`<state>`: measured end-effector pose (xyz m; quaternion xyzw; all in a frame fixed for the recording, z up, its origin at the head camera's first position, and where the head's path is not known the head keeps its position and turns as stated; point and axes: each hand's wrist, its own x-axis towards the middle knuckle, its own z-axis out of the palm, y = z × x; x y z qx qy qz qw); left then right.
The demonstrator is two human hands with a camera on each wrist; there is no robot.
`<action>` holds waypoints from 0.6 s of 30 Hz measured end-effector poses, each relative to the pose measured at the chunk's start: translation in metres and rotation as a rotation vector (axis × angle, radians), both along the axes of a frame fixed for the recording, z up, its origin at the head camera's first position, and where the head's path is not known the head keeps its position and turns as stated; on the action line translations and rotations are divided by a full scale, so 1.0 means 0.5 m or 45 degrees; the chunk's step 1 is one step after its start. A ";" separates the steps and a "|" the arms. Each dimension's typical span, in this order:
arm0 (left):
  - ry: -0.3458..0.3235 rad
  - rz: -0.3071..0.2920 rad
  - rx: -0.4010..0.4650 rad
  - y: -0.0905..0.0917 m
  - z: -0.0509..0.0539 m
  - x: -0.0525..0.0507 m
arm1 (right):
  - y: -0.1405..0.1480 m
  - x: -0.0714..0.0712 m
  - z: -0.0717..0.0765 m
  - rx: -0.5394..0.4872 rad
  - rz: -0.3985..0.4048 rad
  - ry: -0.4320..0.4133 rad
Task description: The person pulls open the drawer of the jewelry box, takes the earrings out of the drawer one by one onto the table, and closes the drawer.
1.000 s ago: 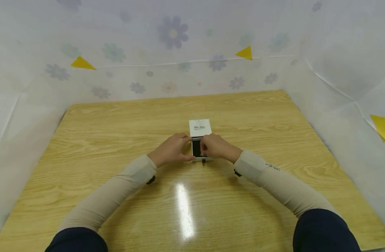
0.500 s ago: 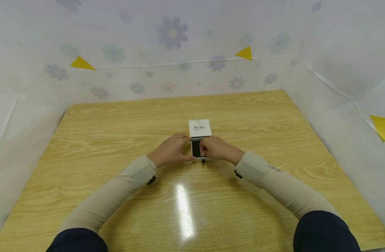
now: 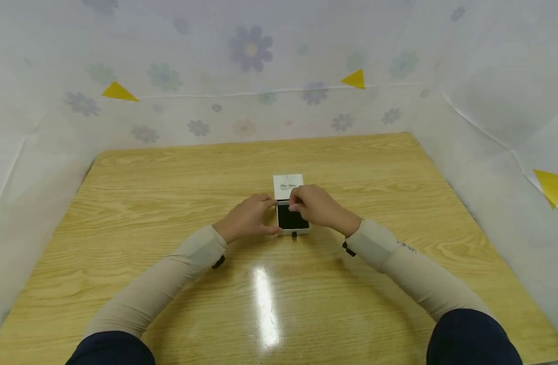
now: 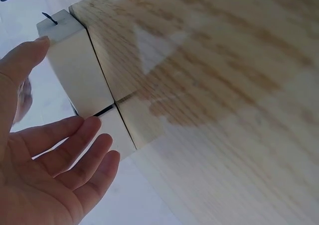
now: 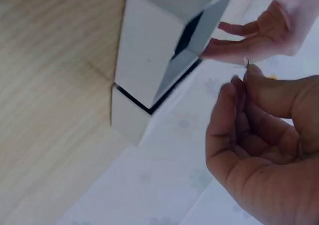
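Observation:
A small white gift box (image 3: 303, 231) stands on the table with its printed lid (image 3: 282, 191) laid back behind it. Inside it a black pad (image 3: 291, 220) shows, and a black tab (image 3: 294, 234) sticks out in front. My left hand (image 3: 246, 217) holds the box from the left: the thumb is at the front corner, the fingertips by the lid seam in the left wrist view. Above the box, my right hand (image 3: 319, 205) pinches a tiny shiny thin piece (image 5: 246, 62) between thumb and forefinger. Its kind is too small to tell.
The box is near the middle of a wood-grain table (image 3: 178, 177). A white flowered sheet (image 3: 297, 50) surrounds its back and sides, with yellow triangles (image 3: 119, 92) on it.
My right hand has lifted up and back from the black pad, which now shows more fully. My left hand stays in place at the box.

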<state>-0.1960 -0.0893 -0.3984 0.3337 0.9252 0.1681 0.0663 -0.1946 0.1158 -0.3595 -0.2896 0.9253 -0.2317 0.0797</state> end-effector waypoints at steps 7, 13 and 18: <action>0.016 -0.005 0.011 -0.001 0.002 0.002 | -0.008 -0.053 0.021 -0.127 -0.086 0.181; 0.019 -0.011 0.000 0.000 -0.001 0.001 | -0.011 -0.109 0.028 -0.173 -0.128 0.229; 0.027 -0.002 -0.009 0.001 -0.002 0.001 | -0.008 -0.159 0.021 -0.220 -0.173 0.204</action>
